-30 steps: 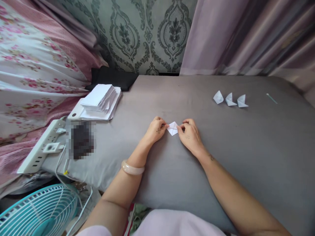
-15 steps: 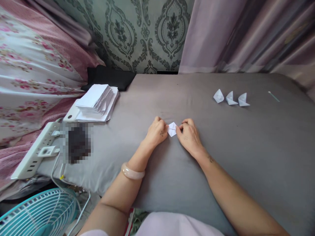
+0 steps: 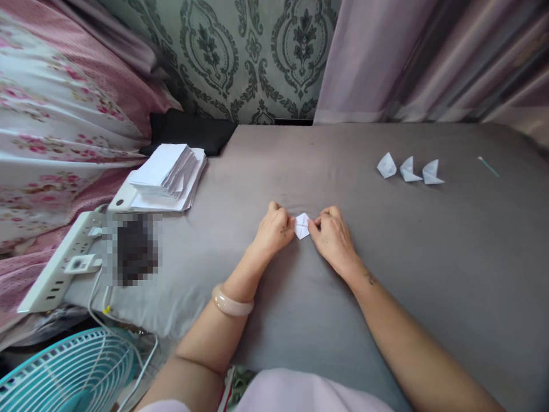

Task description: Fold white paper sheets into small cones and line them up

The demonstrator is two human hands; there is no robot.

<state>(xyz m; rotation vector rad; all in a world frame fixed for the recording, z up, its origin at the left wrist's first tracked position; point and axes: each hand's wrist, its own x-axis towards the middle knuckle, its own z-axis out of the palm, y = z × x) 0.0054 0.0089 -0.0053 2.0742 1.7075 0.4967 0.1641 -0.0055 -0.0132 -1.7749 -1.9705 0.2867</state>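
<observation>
A small folded white paper (image 3: 302, 226) with crossing creases is between my two hands, just above or on the grey cloth surface (image 3: 274, 309); I cannot tell which. My left hand (image 3: 275, 230) pinches its left edge, fingers curled in. At the right edge, my right hand (image 3: 333, 237) grips it between thumb and bent fingers. The fingertips partly cover the paper's sides. Farther off to the right stand three folded white paper shapes in a row: a closed pointed one (image 3: 387, 165), then two with raised points, the middle one (image 3: 410, 169) and the right one (image 3: 432, 172).
A stack of white paper (image 3: 165, 174) lies at the left, near a black cloth (image 3: 193, 133). A white power strip (image 3: 55, 266) with cables runs along the left edge, above a turquoise fan (image 3: 72, 372). A thin green stick (image 3: 489, 166) lies far right.
The view has shifted slightly, so the paper shapes appear a little farther right. Both hands keep hold of the folded paper, with barely any change in their grip.
</observation>
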